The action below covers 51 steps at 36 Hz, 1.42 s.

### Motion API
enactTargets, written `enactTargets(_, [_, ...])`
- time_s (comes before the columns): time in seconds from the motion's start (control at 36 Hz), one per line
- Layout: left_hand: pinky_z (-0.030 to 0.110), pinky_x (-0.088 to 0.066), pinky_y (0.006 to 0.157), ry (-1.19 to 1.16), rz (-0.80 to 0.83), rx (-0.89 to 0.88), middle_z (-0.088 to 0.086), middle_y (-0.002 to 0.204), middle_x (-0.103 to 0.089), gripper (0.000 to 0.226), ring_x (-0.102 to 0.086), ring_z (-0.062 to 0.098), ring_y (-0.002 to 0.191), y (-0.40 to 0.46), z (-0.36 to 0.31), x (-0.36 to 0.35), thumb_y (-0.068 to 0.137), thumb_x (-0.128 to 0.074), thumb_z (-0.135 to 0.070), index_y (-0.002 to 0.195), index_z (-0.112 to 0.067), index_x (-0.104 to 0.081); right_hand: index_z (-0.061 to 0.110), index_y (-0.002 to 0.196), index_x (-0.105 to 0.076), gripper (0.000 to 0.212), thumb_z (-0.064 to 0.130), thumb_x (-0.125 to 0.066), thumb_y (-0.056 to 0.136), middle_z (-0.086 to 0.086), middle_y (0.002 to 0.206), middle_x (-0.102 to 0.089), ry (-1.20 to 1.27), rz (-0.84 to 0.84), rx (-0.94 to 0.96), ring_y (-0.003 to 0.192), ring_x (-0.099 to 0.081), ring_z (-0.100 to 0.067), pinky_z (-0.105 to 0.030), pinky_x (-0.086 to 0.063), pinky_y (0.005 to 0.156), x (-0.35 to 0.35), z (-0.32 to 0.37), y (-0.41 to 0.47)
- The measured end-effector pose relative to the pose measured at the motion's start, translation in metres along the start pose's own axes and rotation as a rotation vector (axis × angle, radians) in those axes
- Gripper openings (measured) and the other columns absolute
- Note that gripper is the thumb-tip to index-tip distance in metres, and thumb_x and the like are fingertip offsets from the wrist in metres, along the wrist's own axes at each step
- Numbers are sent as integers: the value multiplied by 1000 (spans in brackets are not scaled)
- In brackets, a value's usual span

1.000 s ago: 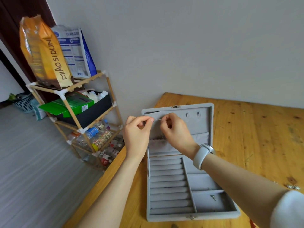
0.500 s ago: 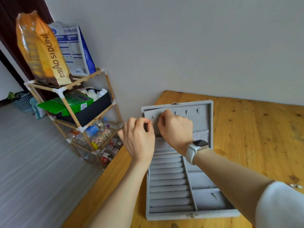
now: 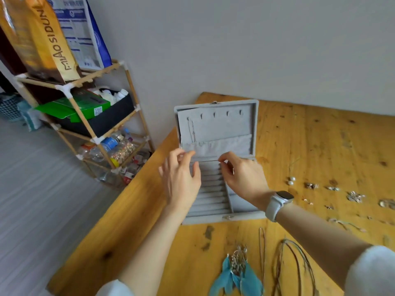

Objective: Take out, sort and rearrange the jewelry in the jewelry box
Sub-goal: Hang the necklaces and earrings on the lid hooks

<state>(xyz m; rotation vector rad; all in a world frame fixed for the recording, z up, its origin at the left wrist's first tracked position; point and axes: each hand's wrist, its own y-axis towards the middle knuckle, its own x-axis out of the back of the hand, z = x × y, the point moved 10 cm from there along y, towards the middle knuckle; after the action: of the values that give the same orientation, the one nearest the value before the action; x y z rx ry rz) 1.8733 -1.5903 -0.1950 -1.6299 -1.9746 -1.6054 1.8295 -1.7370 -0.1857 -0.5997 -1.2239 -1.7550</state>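
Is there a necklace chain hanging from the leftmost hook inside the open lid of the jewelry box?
Yes, a thin necklace chain hangs from the leftmost hook in the lid of the jewelry box, running down toward the lid's pocket.

Both hands, left hand (image 3: 181,180) and right hand (image 3: 243,178), are hovering over the open grey velvet jewelry box (image 3: 255,124), fingertips touching its lid pocket (image 3: 230,144).

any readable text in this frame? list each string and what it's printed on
"MIAOSIDUNI": vertical white lettering on the orange bag atop the shelf rack.
White and blue bag: printed lines too small to read.
Green box: QR code only, text blurred.
Bottle labels on the lower shelf: unreadable.
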Motion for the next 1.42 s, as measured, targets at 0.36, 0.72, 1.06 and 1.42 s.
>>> enactTargets(0.36, [36,-41,86,-178,198,84,4,103,-60,37,-57,25,96,-141,-17,29,79,-41,-29,104,-14,-65,18,110,-63,25,20,-51,89,-2,106,-62,-28,255,-143,103,-53,-20,-28,-42,75,5,-6,-143])
enactTargets(0.72, [37,-24,102,39,433,111,-4,133,-48,36,-37,18,126,-170,-9,12,88,-52,-31,123,-23,-57,11,102,-64,20,23,-54,89,-6,99,-60,-37,233,-194,95,-47,-22,-31,-40,77,0,-2,-160])
enactTargets(1.06, [36,-24,99,61,422,99,-7,129,-51,33,-37,17,124,-169,-12,13,88,-53,-30,120,-26,-59,20,109,-62,24,31,-53,89,-2,106,-57,-79,336,-184,104,-45,-22,-34,-38,86,-10,8,-156])
enactTargets(1.42, [36,-23,100,37,430,95,-8,130,-50,32,-36,16,125,-170,-11,12,89,-50,-35,118,-27,-60,15,93,-64,11,16,-54,90,3,92,-62,242,193,-185,88,-54,-15,-26,-44,74,16,10,-157])
